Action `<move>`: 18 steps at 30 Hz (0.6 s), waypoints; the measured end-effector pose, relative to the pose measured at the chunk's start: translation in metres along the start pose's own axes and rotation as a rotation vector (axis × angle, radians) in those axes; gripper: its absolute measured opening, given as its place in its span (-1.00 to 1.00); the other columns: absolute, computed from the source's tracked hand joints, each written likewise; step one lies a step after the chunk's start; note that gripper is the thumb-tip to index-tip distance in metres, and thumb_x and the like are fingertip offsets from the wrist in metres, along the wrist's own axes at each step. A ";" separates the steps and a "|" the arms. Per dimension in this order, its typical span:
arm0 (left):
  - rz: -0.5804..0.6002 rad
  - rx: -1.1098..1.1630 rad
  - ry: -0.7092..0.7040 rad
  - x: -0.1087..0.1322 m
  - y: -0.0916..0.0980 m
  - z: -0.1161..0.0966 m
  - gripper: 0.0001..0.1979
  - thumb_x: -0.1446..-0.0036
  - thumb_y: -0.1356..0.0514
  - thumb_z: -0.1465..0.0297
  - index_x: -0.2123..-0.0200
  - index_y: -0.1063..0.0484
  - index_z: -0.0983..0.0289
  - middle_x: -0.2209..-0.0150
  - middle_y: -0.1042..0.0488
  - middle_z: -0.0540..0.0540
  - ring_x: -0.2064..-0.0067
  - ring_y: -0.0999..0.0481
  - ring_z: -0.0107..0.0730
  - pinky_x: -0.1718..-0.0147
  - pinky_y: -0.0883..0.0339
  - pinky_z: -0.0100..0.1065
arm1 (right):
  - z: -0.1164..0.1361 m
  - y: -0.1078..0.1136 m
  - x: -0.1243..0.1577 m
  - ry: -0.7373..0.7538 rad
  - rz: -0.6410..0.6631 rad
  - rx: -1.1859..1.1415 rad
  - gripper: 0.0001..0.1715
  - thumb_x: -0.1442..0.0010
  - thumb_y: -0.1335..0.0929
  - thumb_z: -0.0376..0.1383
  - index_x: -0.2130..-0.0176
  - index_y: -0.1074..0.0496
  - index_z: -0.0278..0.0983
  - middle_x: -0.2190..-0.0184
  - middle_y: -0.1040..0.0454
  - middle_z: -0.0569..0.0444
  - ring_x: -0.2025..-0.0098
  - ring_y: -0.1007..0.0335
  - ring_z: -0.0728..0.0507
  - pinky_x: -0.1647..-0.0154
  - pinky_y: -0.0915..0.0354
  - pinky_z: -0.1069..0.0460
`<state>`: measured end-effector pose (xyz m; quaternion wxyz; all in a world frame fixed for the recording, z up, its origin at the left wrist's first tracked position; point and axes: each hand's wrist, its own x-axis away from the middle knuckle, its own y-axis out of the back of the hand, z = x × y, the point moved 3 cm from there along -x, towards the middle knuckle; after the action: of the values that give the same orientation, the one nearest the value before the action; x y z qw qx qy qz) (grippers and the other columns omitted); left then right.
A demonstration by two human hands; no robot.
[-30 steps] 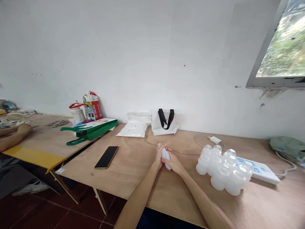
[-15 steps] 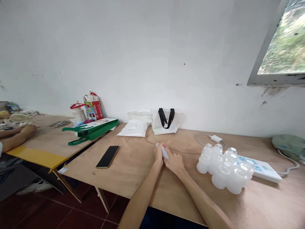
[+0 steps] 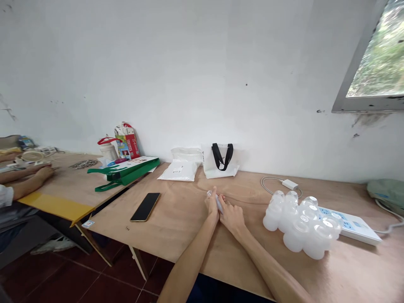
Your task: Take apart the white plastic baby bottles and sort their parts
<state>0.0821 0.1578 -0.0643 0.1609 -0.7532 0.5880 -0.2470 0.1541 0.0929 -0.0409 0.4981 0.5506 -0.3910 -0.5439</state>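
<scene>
Both hands meet over the middle of the table. Between them is a small translucent white bottle (image 3: 219, 205), mostly hidden by fingers, with a clear end pointing away from me. My left hand (image 3: 212, 204) wraps around it from the left, thumb raised along it. My right hand (image 3: 232, 214) closes on it from the right, fingertips against its side. Right of my hands stands a cluster of several translucent white bottles (image 3: 303, 229) with clear domed caps. To the left, a black phone (image 3: 145, 207) lies flat on the wooden table (image 3: 176, 227).
A white plastic packet (image 3: 179, 170) and a white bag with black handles (image 3: 221, 162) rest near the wall. At right are a power strip (image 3: 356, 229), a charger (image 3: 289, 184) with cable and a green-grey item (image 3: 386, 195). Another person's hands (image 3: 42, 173) rest on the neighbouring table beyond a green bag (image 3: 132, 172).
My left thumb has lifted and now points forward along the bottle; my right fingers have shifted, covering more of it. The whole view has moved slightly, so things appear a little further right.
</scene>
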 end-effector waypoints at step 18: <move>0.123 0.002 -0.001 -0.010 0.003 -0.004 -0.46 0.09 -0.33 -0.13 0.52 -0.34 0.24 0.51 -0.53 0.09 0.36 -0.58 -0.22 0.27 -0.40 -0.29 | -0.019 0.008 -0.013 0.034 0.079 -0.446 -0.33 -0.22 -0.32 -0.22 -0.30 -0.22 -0.09 -0.06 -0.55 0.04 0.00 -0.50 -0.22 0.08 -0.25 0.01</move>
<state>0.0755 0.1672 -0.0640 0.1768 -0.7154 0.6331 -0.2369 0.1726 0.1065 -0.0320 0.6351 0.4202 -0.2738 -0.5875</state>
